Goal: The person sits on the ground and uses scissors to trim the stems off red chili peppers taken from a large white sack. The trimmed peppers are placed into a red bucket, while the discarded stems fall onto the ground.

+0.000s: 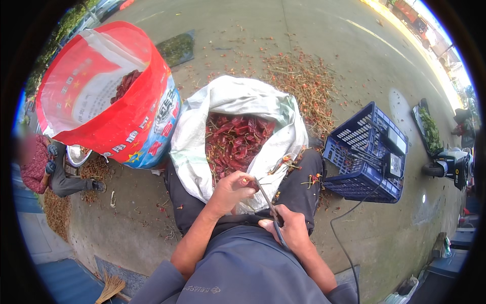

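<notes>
My left hand [229,193] grips a dried red chili pepper [248,184] by the near edge of a white woven sack [190,152]. A pair of scissors [274,212] is in my right hand [290,228], its blades reaching up to the pepper's stem end. Between my legs stands the sack with its rim rolled open, and dried red chilies [237,140] with stems lie inside it. Cut stems [286,165] rest on the sack's right edge and on my right thigh.
A tall red printed bag [125,129] with chilies inside stands at left; a blue plastic crate [360,178] holding devices with a cable [334,224] is at right. Stems [303,83] litter the concrete beyond. Another person [45,163] sits far left; a scooter [452,167] stands far right.
</notes>
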### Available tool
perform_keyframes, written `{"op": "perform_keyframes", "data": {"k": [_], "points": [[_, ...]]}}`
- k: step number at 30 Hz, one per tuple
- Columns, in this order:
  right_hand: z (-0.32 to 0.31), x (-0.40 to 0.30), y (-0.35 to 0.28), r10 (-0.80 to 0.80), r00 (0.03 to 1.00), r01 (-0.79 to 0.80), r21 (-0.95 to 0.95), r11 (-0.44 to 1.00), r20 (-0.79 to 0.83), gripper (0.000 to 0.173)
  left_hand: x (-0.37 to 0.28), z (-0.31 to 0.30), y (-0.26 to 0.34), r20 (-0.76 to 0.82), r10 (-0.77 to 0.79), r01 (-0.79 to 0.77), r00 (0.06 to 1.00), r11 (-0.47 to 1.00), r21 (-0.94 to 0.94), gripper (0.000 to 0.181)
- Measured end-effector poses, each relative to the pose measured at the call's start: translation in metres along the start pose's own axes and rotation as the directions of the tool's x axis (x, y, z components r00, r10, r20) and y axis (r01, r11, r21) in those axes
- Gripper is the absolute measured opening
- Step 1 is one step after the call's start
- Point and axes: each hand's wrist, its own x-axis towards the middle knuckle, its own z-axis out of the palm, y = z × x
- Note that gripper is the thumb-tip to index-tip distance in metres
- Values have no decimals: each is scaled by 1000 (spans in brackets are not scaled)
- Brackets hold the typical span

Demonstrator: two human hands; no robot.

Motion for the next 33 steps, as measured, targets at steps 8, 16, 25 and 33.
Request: {"op": "perform_keyframes", "data": {"k": [8,16,25,33], "points": [[-3,-9,25,-163,978,-33,870,491,129,49,11,2,-30,80,183,-162,980,963,-216,23],[-45,15,15,-71,992,125,646,753,-109,83,0,4,-35,60,153,-122,986,925,-359,23],[-25,-6,14,-152,983,148,-51,988,-101,88,6,16,-17,86,117,-94,989,966,-242,16],[-33,-22,15,-193,963,154,-203,967,-187,69,10,30,-11,226,116,-66,967,974,-215,13]]}}
